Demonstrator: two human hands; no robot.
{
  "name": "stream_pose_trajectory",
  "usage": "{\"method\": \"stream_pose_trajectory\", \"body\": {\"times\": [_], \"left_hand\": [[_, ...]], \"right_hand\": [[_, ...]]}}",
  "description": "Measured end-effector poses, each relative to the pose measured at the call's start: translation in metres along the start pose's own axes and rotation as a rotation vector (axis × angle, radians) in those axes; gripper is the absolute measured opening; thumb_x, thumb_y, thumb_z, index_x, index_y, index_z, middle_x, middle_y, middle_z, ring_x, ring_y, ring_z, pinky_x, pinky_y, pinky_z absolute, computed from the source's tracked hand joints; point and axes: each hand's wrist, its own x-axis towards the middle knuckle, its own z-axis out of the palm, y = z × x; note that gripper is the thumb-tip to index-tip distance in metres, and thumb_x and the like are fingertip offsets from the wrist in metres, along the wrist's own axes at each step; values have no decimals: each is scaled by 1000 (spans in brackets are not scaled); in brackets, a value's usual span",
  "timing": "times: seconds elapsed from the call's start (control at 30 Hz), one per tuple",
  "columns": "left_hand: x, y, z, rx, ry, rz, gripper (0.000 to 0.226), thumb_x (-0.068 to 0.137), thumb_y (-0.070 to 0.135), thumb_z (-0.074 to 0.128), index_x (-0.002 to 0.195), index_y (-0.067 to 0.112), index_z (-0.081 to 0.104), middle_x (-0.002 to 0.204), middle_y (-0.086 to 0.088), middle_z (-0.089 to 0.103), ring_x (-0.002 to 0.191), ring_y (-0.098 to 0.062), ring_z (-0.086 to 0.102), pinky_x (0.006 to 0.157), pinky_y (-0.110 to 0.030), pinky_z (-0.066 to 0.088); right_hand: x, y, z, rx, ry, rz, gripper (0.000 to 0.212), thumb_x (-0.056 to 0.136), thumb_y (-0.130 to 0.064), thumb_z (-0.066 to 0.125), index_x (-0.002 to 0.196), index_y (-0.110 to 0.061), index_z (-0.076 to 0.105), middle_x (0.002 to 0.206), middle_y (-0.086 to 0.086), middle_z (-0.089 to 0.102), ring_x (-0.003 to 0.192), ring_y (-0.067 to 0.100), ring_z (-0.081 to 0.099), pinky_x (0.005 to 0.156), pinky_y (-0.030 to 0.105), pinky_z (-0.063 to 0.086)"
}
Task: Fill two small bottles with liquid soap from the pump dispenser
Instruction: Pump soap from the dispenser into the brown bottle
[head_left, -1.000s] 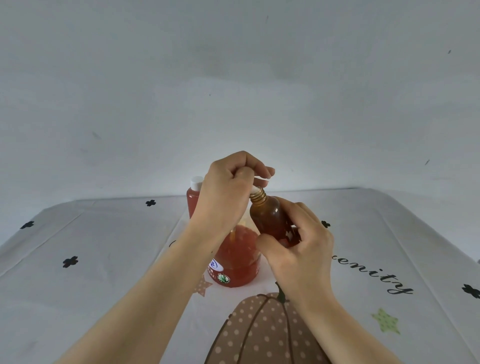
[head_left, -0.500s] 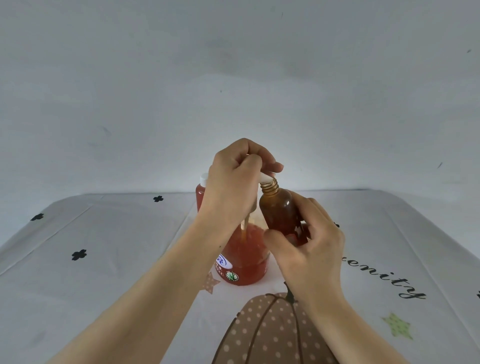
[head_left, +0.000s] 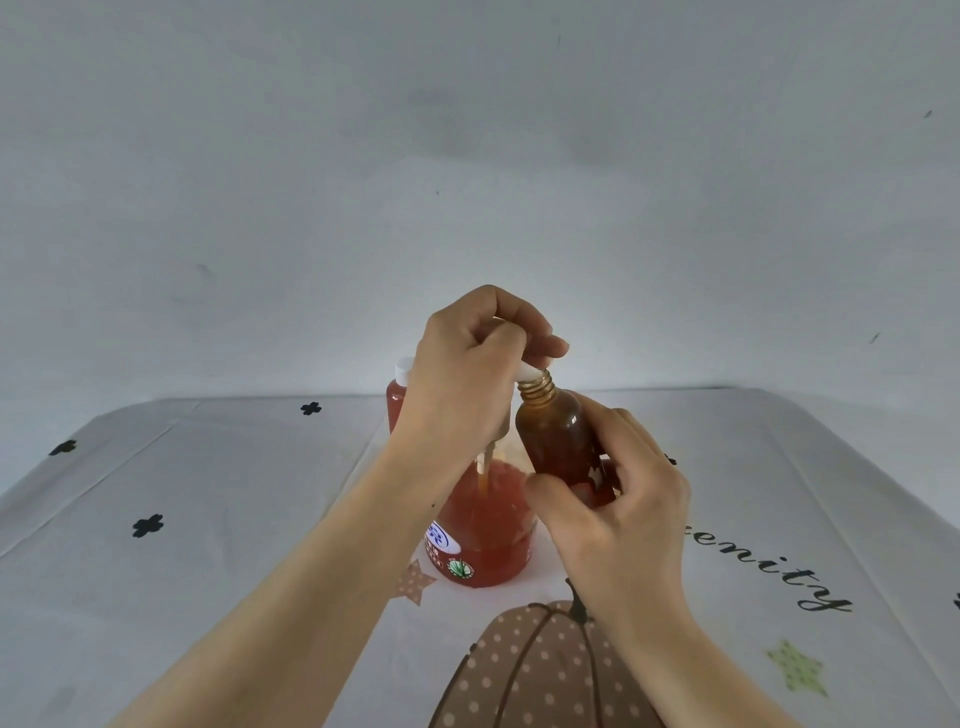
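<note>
Pump dispenser (head_left: 483, 525) stood near the table's (head_left: 218, 519) far edge as my left hand (head_left: 467, 374) closed over its pump head; my right hand (head_left: 618, 499) gripped the amber small bottle (head_left: 553, 431), neck touching the spout.

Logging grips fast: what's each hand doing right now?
Left hand: closed on the pump head.
Right hand: closed, holding the small amber bottle.

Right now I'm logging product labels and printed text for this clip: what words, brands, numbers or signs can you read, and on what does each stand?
"enity", black script printed on the white tablecloth; its start is hidden behind the right hand.
Blue-and-white oval label on the red pump dispenser bottle: characters too blurred to read.
Small round green-and-white emblem below it: no legible text.
Amber small bottle: a pale mark, unreadable.
No numbers visible.
</note>
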Motion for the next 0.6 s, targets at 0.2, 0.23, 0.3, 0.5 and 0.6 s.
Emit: {"method": "stream_pose_trajectory", "body": {"times": [0.2,0.23,0.3,0.5,0.6], "left_hand": [[1,-2,1,12,-20,27,36,83,-8,34,74,14,62,73,0,74,77,-17,70,61,-25,51],[1,-2,2,13,-28,28,37,83,-9,34,73,14,62,73,0,74,74,-15,70,59,-21,51],[2,-3,2,25,-52,21,38,83,-9,34,69,14,61,73,0,74,69,-11,69,55,-16,49],[1,-7,2,89,-82,-8,44,84,-7,34,59,19,61,78,4,75,68,-10,69,46,-11,39],[1,-6,2,100,-93,-12,44,84,-7,33,62,18,61,80,5,75,69,-9,69,48,-11,40]], "right_hand": [[0,0,-1,14,-6,11,33,59,-38,59,91,-38,67,71,-13,54,60,6,52,57,6,35],[0,0,-1,15,-9,17,33,59,-38,59,90,-37,68,71,-12,55,60,7,52,57,6,36],[0,0,-1,20,-12,33,32,58,-39,60,89,-38,68,71,-12,56,59,8,53,57,7,36],[-1,3,-2,24,-28,60,29,57,-39,67,85,-34,70,68,-13,54,59,8,52,55,9,36],[-1,4,-3,34,-23,63,29,55,-41,62,83,-39,68,68,-14,54,58,7,51,55,9,36]]}}
